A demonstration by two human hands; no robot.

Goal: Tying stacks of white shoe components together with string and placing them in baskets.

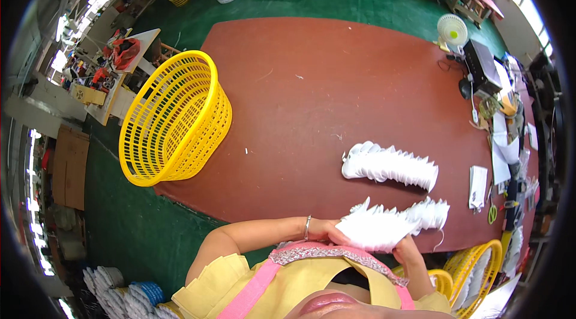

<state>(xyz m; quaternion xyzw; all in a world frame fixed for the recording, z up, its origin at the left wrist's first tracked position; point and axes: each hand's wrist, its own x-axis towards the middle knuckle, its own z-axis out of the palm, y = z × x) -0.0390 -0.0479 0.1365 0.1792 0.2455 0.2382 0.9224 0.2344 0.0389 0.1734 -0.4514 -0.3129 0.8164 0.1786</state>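
Close to my body, at the table's near edge, my left hand (330, 232) and my right hand (408, 249) grip a fanned bundle of white cloth pieces (375, 228). The left thumb lies on its near left side. The right hand holds its lower right side, with most of the fingers hidden beneath. The bundle's ruffled tail runs to the right, and a loose white thread (442, 240) hangs there. Just beyond, a second stack of white cloth pieces (390, 166) lies on its side on the brown-red table (300, 115), touched by neither hand.
A large yellow plastic basket (217, 124) tilts at the table's left edge. Along the right side are a small fan (452, 30), a black box (482, 67), a white packet (477, 187) and green-handled scissors (492, 214). Yellow baskets (498, 253) with white pieces stand at lower right.
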